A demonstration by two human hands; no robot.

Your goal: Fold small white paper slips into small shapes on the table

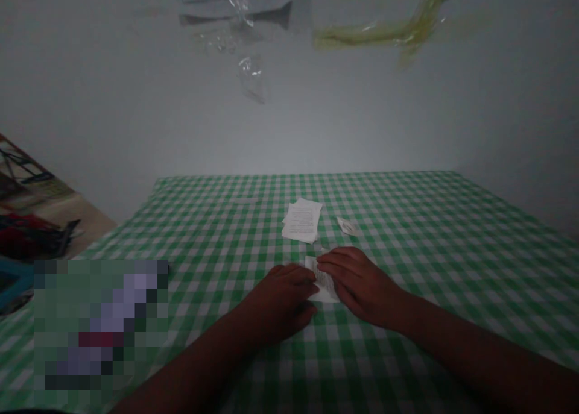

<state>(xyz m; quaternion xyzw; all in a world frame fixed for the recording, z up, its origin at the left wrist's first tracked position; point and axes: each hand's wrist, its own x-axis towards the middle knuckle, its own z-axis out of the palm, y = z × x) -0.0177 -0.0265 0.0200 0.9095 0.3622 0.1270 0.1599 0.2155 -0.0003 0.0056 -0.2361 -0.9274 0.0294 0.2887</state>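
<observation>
Paper slip (322, 279) sits between our left hand (280, 297) and right hand (359, 287), both pressed on it. Printed sheets (302, 220) lie just ahead on the gingham tabletop (434, 221).

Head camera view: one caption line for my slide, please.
Left hand and right hand touch a paper slip on green gingham cloth, near printed sheets.

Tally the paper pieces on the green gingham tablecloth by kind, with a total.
Printed paper pile: 1
Small paper scrap: 1
Paper slip touched by the left hand and right hand: 1
Total: 3
</observation>
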